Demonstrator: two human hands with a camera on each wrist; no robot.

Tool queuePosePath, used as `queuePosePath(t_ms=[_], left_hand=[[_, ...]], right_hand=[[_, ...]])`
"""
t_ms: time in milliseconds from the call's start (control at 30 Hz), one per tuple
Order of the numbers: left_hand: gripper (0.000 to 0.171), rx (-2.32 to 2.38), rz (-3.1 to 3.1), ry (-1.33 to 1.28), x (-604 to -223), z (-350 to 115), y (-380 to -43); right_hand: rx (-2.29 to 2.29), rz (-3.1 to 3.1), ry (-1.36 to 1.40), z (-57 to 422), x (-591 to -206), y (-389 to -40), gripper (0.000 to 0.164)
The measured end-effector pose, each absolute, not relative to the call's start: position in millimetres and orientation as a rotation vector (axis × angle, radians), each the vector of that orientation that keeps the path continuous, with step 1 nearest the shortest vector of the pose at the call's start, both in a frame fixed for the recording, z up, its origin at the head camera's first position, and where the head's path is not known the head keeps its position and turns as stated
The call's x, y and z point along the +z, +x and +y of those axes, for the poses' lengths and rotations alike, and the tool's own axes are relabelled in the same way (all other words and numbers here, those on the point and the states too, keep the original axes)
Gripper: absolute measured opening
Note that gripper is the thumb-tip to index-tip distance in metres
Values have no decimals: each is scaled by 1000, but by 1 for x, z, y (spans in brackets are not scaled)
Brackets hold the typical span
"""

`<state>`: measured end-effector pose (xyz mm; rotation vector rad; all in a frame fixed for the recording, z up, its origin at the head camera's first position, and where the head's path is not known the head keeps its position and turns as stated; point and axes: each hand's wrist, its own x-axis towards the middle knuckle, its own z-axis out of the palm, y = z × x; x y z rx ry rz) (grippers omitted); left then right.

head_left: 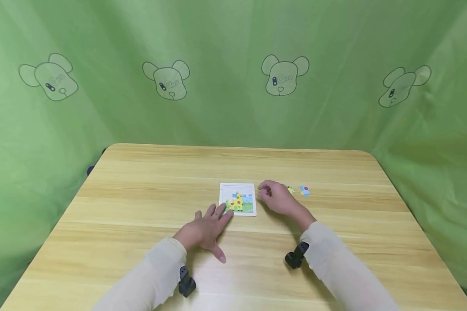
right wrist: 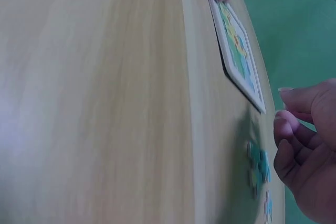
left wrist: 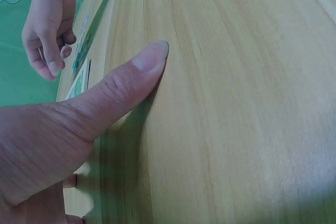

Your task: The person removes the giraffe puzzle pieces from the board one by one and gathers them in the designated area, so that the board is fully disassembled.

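A white-framed jigsaw puzzle (head_left: 237, 199) lies flat on the table, its tray partly filled with pieces that show a yellow giraffe on grass. My left hand (head_left: 209, 228) rests with fingers spread, fingertips on the tray's lower left edge and thumb stretched out over the wood. Just off the tray's right side hovers my right hand (head_left: 277, 198), fingers loosely bent. In the right wrist view that hand (right wrist: 310, 140) shows a small gap between thumb and forefinger, with no piece visible there. Loose puzzle pieces (head_left: 304, 190) lie on the table to its right, some partly hidden behind it.
The wooden table (head_left: 148, 177) has rounded far corners. Behind it and along its sides hangs a green curtain (head_left: 225, 121) printed with mouse-like heads. A black wrist camera (head_left: 187, 281) sits at the left sleeve, another wrist camera (head_left: 297, 255) at the right.
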<state>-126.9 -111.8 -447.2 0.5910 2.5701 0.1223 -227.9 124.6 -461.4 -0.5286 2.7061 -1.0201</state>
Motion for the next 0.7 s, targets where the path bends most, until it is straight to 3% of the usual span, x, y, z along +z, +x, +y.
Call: queuePosePath(t_ms=[700], left_hand=[[131, 83, 2563, 592, -447, -112, -129]], right_hand=[[-890, 2643, -587, 79, -456, -233, 36]])
